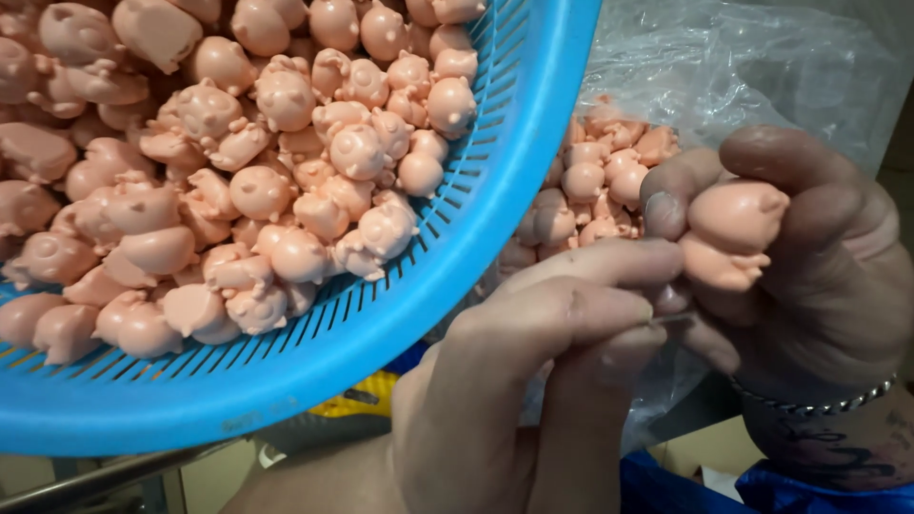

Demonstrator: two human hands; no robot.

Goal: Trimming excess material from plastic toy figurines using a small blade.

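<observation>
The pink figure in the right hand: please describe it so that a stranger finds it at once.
Start at the big blue basket, then look right, past the clear plastic bag. There the right hand pinches one pink pig figure, the only one lifted away from the piles.

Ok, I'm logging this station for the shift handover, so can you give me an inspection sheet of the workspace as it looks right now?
Surface: no worktop in view; a metal bar shows under the basket.
Job's things: pink pig-shaped figure held in the right hand; left hand pinches a thin tool, too small to identify, close beside it.
Stock: blue slotted basket heaped with the same pink figures; more lie in a clear plastic bag behind.
Clutter: yellow item and blue material below, unclear.
Fingers: both hands closed on what they hold; bracelet on right wrist.
Cables: nothing seen.
Surroundings: nothing seen.
</observation>
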